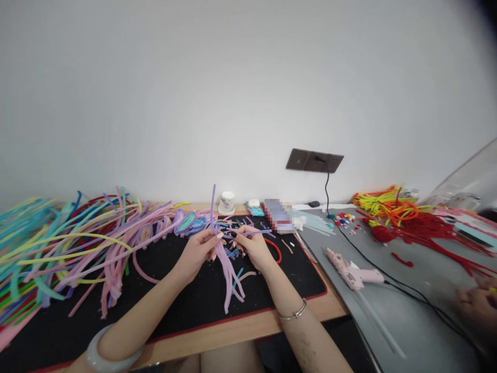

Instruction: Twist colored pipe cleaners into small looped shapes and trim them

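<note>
A small bunch of lilac pipe cleaners [229,280] hangs down between my hands over the black mat [186,305]. My left hand [202,246] pinches it near its top, with one purple stem [213,204] standing straight up above the fingers. My right hand [250,246] is closed beside it, its fingertips at a purple pipe cleaner [262,231] that sticks out to the right. The fingers hide where the stems meet. Cut pieces and coiled pipe cleaners [185,223] lie just behind my hands.
Many pastel pipe cleaners [89,243] heap at the left. A white paper cup [227,202] and a phone [277,215] stand behind. A pink glue gun [353,272] with a black cord lies right, near red pipe cleaners [423,233]. Another person's hand [477,305] is at far right.
</note>
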### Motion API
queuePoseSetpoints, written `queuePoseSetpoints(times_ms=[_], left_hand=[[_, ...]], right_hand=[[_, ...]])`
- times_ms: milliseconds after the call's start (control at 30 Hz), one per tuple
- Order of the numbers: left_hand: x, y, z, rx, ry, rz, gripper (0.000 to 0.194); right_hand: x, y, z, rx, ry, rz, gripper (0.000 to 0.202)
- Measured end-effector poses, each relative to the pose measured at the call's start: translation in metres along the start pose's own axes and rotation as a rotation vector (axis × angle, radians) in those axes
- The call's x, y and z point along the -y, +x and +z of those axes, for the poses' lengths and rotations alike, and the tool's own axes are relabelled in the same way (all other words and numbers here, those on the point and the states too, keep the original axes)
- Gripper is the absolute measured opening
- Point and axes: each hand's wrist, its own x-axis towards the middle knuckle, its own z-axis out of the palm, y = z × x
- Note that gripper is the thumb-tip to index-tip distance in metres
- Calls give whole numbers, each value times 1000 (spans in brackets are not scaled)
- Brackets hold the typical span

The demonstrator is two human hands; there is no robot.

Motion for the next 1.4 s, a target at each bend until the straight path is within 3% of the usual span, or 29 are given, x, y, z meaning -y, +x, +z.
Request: queuePoseSetpoints(times_ms=[300, 600, 867, 1033, 1233, 1300, 1400], left_hand=[[4, 6, -10, -169, 38, 53, 28], [1, 15, -32, -352, 296, 232, 35], [0, 15, -30, -397, 383, 275, 39], [-6, 15, -30, -339, 398, 275, 39], [-4, 6, -12, -14, 354, 165, 36], [-1, 3, -5, 45, 359, 154, 36], [1, 2, -1, 21, 360, 145, 34]], right_hand=[[15, 1, -9, -246, 220, -31, 24], [11, -5, -10, 132, -180, 176, 19], [5, -10, 6, 331, -292, 230, 12], [10, -9, -1, 374, -357, 186, 22], [14, -2, -13, 121, -185, 136, 48], [12, -4, -4, 207, -156, 174, 47], [7, -9, 14, 359, -172, 218, 45]])
